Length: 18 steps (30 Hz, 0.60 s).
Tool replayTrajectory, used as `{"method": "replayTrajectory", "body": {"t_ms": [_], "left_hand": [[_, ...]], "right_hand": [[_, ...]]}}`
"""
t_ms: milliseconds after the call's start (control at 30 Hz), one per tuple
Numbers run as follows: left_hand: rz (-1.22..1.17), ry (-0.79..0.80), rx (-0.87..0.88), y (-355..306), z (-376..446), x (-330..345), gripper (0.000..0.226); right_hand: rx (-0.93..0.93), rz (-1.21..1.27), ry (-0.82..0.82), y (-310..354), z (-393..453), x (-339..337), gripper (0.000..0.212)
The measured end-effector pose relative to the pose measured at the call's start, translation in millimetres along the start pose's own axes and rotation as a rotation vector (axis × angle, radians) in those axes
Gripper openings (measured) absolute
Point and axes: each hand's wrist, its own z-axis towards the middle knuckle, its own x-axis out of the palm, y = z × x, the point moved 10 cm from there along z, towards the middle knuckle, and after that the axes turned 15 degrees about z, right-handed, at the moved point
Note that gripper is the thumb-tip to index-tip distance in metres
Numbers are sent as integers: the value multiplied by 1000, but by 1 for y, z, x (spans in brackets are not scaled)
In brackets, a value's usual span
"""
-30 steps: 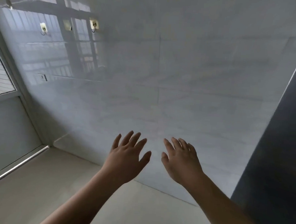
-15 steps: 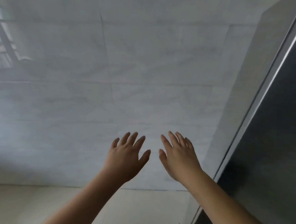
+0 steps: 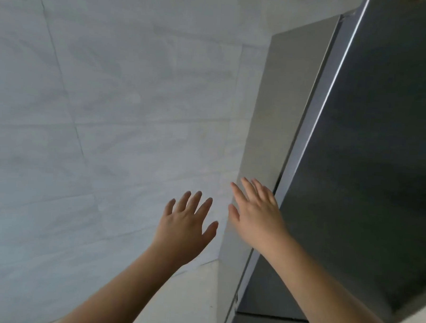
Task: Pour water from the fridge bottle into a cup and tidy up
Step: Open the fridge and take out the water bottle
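Both hands are raised, backs to the camera, fingers spread and straight, holding nothing. Low in the centre of the frame, the left hand [image 3: 186, 224] hangs in front of the pale marble-tiled wall [image 3: 111, 106] that fills the left half. Just right of it, the right hand [image 3: 257, 213] reaches towards the left edge of the fridge [image 3: 367, 169], its fingers in front of the fridge's grey side panel [image 3: 281, 115]; whether they touch it cannot be told. The dark, glossy fridge door takes up the right side, closed, with a seam to a lower door near the bottom. A strip of light floor [image 3: 187, 296] shows between the forearms. Neither bottle nor cup is in view.
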Motion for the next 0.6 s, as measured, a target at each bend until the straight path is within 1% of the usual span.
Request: {"method": "replayTrajectory", "body": {"t_ms": [33, 100, 233, 400, 500, 600], "left_hand": [[-12, 19, 25, -5, 0, 1, 90], [-28, 7, 62, -16, 1, -1, 92], [-61, -30, 92, -36, 4, -4, 76], [-42, -23, 133, -65, 7, -5, 73], [-1, -28, 140, -78, 9, -6, 72], [16, -27, 134, -94, 13, -6, 72]], "right_hand": [[13, -23, 0, -4, -2, -3, 59], [29, -76, 2, -12, -4, -7, 59], [41, -111, 17, -25, -6, -12, 59], [-29, -215, -34, -34, -12, -29, 58], [-88, -326, -78, -35, -12, -44, 55], [-135, -523, -59, -43, -13, -51, 49]]}}
